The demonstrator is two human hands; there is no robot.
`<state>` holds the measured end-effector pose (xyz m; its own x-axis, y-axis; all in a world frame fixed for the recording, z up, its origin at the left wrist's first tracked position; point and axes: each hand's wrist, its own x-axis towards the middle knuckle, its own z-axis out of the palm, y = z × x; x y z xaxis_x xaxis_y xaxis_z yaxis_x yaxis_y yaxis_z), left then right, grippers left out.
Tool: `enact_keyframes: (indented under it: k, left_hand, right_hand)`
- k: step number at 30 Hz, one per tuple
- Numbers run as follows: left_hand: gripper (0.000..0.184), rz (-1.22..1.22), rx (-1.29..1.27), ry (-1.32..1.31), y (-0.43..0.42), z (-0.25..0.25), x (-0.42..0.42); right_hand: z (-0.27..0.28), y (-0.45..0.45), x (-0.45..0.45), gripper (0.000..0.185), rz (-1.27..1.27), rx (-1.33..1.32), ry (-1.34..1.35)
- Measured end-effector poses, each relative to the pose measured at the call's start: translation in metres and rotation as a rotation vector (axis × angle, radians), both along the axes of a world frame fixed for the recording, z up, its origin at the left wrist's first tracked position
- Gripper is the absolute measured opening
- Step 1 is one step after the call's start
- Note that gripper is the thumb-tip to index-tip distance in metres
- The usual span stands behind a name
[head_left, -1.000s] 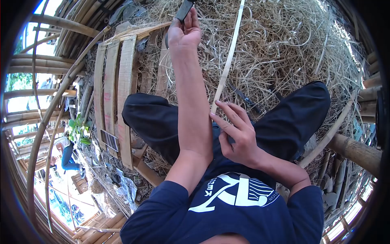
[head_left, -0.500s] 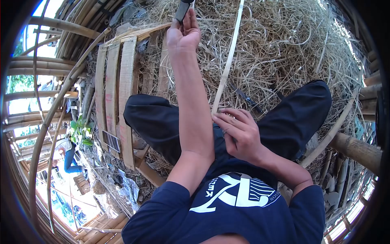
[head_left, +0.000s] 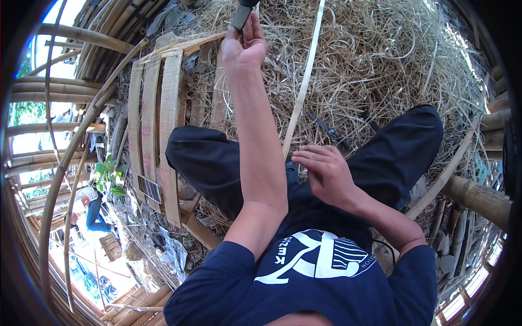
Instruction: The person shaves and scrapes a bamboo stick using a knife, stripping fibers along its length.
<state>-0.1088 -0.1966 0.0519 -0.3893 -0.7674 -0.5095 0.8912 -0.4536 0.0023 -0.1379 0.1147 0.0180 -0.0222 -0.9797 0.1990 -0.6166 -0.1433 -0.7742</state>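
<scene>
My left hand (head_left: 244, 49) reaches far forward at the top, palm up, fingers closed around a dark grey flat tool (head_left: 241, 18) with a black end. The tool's upper part is cut off by the frame edge. A long pale bamboo strip (head_left: 304, 81) runs from the top edge down to my lap, its lower end beside my left forearm. My right hand (head_left: 329, 174) hovers above my lap, just right of that lower end. Its fingers are stretched out, the thumb is apart from them, and I see nothing held in it.
Dry bamboo shavings (head_left: 370, 60) cover the ground ahead. A slatted wooden piece (head_left: 171, 108) lies to the left. Dark straps (head_left: 329, 130) rest between my knees. A thick bamboo pole (head_left: 478, 201) juts in at right. Another person (head_left: 93, 209) is outside, beyond the bamboo frame (head_left: 70, 163).
My right hand has come away from the strip, a little to the right, and its fingers have straightened. My left hand is almost still.
</scene>
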Motion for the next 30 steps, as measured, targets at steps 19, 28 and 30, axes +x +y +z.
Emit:
enact_keyframes:
  k: [19,28,30]
  left_hand:
    - [0.029,0.032,-0.024,-0.128,0.012,-0.022,-0.008]
    - [0.030,0.053,-0.075,-0.248,0.009,-0.016,-0.006]
    - [0.030,0.041,-0.100,-0.219,0.010,-0.015,-0.002]
  right_hand:
    - [0.041,-0.019,-0.012,0.064,-0.057,-0.084,-0.205]
    - [-0.013,0.016,-0.013,0.046,0.163,0.217,-0.135]
    - [-0.005,0.013,-0.014,0.043,0.037,0.082,-0.163]
